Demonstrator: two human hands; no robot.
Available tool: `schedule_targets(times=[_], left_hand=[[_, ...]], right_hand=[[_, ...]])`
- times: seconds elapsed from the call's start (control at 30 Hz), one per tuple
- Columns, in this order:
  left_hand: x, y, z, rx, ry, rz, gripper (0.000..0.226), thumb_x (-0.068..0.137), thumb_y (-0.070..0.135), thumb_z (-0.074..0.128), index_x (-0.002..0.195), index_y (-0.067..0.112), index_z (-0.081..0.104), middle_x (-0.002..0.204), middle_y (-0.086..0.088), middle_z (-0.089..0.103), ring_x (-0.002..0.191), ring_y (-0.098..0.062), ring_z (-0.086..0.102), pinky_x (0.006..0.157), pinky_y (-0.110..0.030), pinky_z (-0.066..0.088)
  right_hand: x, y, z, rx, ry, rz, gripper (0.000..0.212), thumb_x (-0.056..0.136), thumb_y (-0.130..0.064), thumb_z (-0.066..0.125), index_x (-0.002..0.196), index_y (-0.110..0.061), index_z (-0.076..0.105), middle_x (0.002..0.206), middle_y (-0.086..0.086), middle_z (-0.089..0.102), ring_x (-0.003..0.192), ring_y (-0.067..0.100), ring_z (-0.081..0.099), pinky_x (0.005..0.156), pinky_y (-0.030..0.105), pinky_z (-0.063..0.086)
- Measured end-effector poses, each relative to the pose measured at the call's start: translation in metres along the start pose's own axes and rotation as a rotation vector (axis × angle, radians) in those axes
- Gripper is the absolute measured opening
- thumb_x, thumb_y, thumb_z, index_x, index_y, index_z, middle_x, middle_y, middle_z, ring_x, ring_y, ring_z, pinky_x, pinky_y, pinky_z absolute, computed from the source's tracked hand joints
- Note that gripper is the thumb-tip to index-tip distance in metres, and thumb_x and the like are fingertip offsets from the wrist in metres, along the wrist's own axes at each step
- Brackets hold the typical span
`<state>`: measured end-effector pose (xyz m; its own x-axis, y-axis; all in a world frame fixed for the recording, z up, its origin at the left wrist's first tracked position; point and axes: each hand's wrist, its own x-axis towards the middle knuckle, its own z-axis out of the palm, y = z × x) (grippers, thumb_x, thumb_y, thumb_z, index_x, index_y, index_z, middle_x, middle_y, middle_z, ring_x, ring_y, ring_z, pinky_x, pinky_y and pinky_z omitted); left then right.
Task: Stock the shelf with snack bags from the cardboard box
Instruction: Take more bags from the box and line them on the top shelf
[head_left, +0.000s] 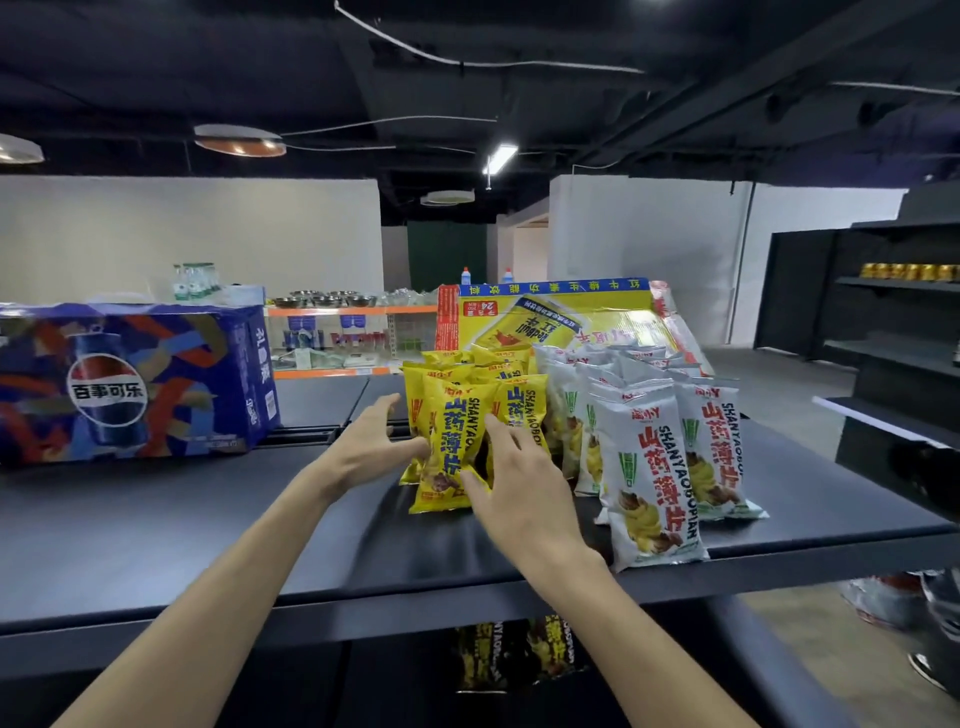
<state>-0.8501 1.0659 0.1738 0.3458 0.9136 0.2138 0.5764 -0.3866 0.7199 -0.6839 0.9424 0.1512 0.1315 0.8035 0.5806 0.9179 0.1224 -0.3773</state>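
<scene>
Several yellow snack bags (451, 441) stand in a tight row on the dark top shelf (156, 525). Beside them on the right stand several white snack bags (649, 478) of the same brand. My left hand (371, 447) is spread, its fingers touching the left side of the front yellow bag. My right hand (519, 493) presses flat against that bag's right side and lower corner. Neither hand is closed around a bag. Behind the rows lies a yellow and blue drink carton (566, 317). No cardboard box shows.
A blue Pepsi case (130, 382) sits on the shelf at the left. More yellow bags (514, 654) show on the shelf below. A dark shelving unit (893, 322) stands at the right, and an orange rack (343, 338) with bowls and bottles stands farther back.
</scene>
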Motion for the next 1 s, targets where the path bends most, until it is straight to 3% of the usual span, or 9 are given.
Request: schedule_targets(times=[0.13,0.3,0.47,0.53,0.67,0.77,0.9,1.0], left_hand=[[0.005,0.001,-0.005,-0.054,-0.081,-0.030,0.097,0.071,0.034,0.076,0.152,0.029,0.023,0.150,0.002,0.040,0.121,-0.019,0.054,0.104,-0.043,0.045],[0.012,0.002,0.003,-0.229,-0.189,-0.015,0.095,0.070,0.013,0.070,0.151,0.031,0.024,0.121,-0.001,0.064,0.099,-0.025,0.069,0.087,-0.051,0.056],[0.015,-0.001,0.010,-0.311,-0.209,0.064,0.074,0.081,-0.007,0.061,0.142,0.028,0.037,0.125,0.003,0.061,0.099,-0.027,0.069,0.079,-0.044,0.059],[0.016,-0.001,0.013,-0.317,-0.201,0.056,0.075,0.083,-0.006,0.061,0.143,0.030,0.034,0.122,0.003,0.063,0.096,-0.025,0.069,0.075,-0.039,0.060],[0.021,-0.001,0.013,-0.276,-0.192,0.047,0.077,0.081,0.002,0.064,0.146,0.027,0.030,0.117,-0.001,0.066,0.097,-0.029,0.069,0.083,-0.045,0.058],[0.023,-0.002,0.010,-0.253,-0.191,0.049,0.083,0.081,0.009,0.067,0.149,0.026,0.024,0.129,0.001,0.058,0.097,-0.016,0.067,0.086,-0.035,0.056],[0.028,-0.009,0.005,-0.346,-0.255,0.006,0.104,0.069,0.037,0.076,0.152,0.036,0.013,0.142,0.012,0.033,0.123,-0.015,0.050,0.101,-0.040,0.045],[0.034,-0.010,0.005,-0.349,-0.314,-0.010,0.109,0.061,0.047,0.084,0.149,0.037,0.020,0.141,0.015,0.041,0.123,-0.013,0.052,0.097,-0.039,0.046]], right_hand=[[0.017,-0.013,0.018,-0.018,-0.061,-0.008,0.082,0.096,-0.039,0.058,0.157,-0.017,0.008,0.161,0.008,0.021,0.140,0.027,0.036,0.105,0.036,0.043],[0.033,-0.012,0.038,-0.115,-0.128,-0.007,0.102,0.090,-0.039,0.068,0.157,-0.018,-0.007,0.165,0.004,-0.005,0.144,0.028,0.026,0.103,0.038,0.045],[0.044,-0.005,0.045,-0.101,-0.140,-0.102,0.105,0.089,-0.036,0.070,0.157,-0.013,-0.007,0.163,0.008,-0.016,0.151,0.029,0.004,0.119,0.038,0.021],[0.047,-0.001,0.047,-0.110,-0.174,-0.081,0.105,0.090,-0.040,0.067,0.156,-0.013,-0.011,0.162,0.007,-0.022,0.151,0.029,-0.004,0.120,0.039,0.017],[0.046,0.003,0.045,-0.180,-0.204,-0.068,0.120,0.080,-0.059,0.070,0.155,-0.018,-0.014,0.161,0.004,-0.025,0.151,0.029,-0.006,0.117,0.041,0.025],[0.038,0.003,0.041,-0.228,-0.145,-0.051,0.128,0.071,-0.069,0.071,0.156,-0.021,-0.011,0.162,0.008,-0.022,0.151,0.031,-0.006,0.118,0.044,0.025],[0.022,0.009,0.033,-0.155,-0.080,0.080,0.121,0.073,-0.079,0.058,0.157,-0.021,-0.008,0.161,0.012,-0.021,0.150,0.032,-0.012,0.122,0.046,0.007],[0.020,0.014,0.023,0.099,-0.078,0.298,0.098,0.090,-0.068,0.045,0.157,-0.017,-0.004,0.162,0.012,-0.016,0.150,0.029,-0.010,0.121,0.041,0.003]])
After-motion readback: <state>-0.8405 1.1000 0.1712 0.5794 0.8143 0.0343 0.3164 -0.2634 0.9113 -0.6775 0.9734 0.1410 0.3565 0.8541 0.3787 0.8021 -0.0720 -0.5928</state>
